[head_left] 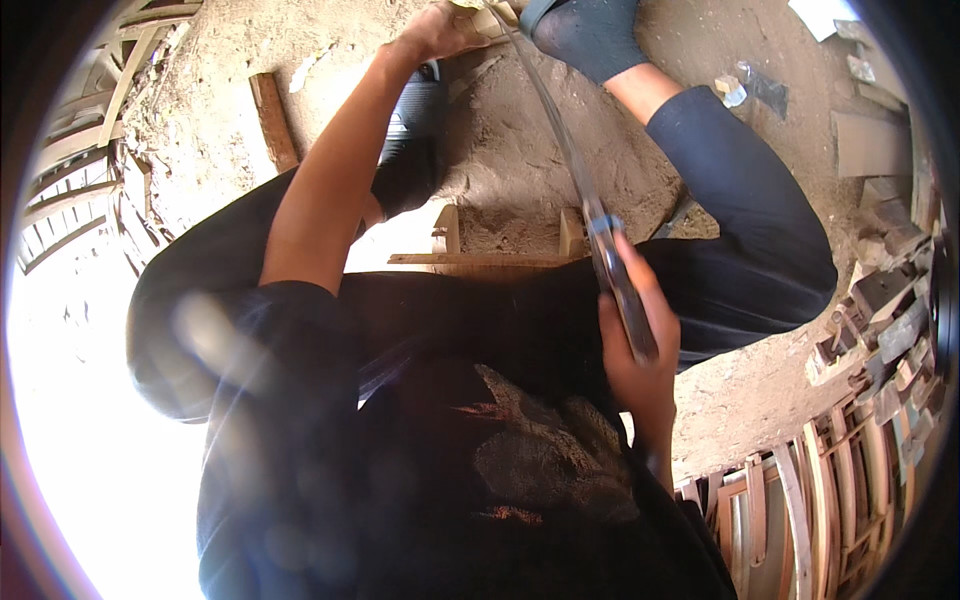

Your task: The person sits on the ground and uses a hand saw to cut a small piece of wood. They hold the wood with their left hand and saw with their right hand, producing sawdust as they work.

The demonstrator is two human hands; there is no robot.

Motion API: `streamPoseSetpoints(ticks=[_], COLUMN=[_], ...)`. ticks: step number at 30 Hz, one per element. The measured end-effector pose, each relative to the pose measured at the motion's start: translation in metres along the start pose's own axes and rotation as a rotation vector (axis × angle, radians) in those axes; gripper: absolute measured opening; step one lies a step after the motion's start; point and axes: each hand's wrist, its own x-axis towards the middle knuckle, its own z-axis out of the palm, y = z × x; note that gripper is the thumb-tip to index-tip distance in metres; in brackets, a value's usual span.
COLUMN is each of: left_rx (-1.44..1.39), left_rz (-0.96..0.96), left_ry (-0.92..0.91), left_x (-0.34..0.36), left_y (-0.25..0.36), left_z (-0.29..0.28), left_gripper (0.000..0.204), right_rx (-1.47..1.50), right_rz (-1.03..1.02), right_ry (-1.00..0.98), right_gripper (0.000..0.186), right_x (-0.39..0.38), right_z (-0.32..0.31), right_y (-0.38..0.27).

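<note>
Handle (pixel 628 312) sits in right hand (pixel 642 382), fingers wrapped. Left hand (pixel 440 32) pinches wood (pixel 489 24) at the blade (pixel 554 112) tip, apparently for steadiness.

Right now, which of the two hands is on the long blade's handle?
The right hand: its grip closes around the dark handle. The left hand is instead at the pale wood piece, near the blade's far end.

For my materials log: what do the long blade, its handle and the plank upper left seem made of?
Blade: probably steel, from its grey sheen. Handle: plastic or varnished wood, unclear; dark with glossy highlights. Plank: likely bare wood; brown, matte.
</note>
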Motion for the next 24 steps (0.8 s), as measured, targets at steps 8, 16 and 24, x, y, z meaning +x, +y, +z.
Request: streamPoseSetpoints(ticks=[8, 16, 24], left_rx=[-0.642, -0.621, -0.644], left_rz=[-0.567, -0.542, -0.272], left_ry=[0.014, 0.008, 0.159], left_x=[-0.005, -0.017, -0.005], left_y=[0.048, 0.037, 0.010], left_z=[-0.081, -0.080, -0.010], left_gripper=[0.060, 0.063, 0.053], right_rx=[-0.053, 0.037, -0.119], right_rz=[0.074, 0.005, 0.046], right_ry=[-0.023, -0.068, -0.036], right_gripper=[0.056, 0.055, 0.054], right_x=[-0.007, 0.004, 0.047], right_z=[-0.012, -0.004, 0.016], right_y=[-0.002, -0.001, 0.013])
